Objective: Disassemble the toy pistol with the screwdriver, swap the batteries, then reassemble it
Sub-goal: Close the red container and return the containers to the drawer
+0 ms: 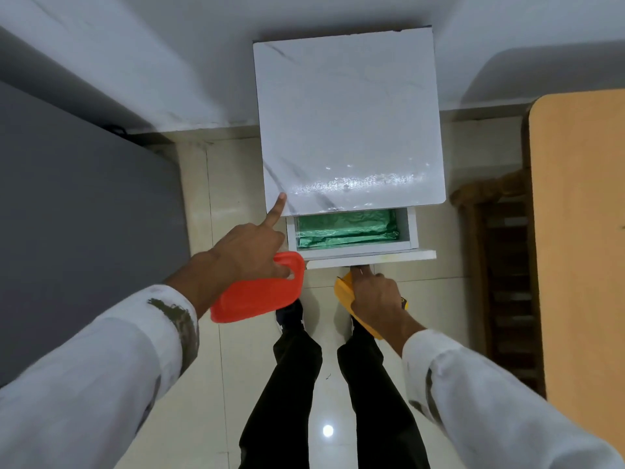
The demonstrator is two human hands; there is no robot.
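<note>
I stand at a small white marble-look cabinet [348,123] whose top drawer [389,256] is pulled out, showing a green paper lining [348,228] and nothing else that I can see. My left hand [250,252] holds a red plastic container [260,299] below the cabinet's front left corner, with its forefinger stretched out and touching that corner. My right hand [375,296] grips a yellow plastic object [343,289], partly hidden by the hand, and its fingertips reach the underside of the drawer front. No screwdriver or batteries are in view.
A grey flat surface [84,214] fills the left side. On the right stand a light wooden tabletop [581,231] and a dark wooden chair [507,282]. My legs in black trousers [294,384] stand on a glossy tiled floor [328,431].
</note>
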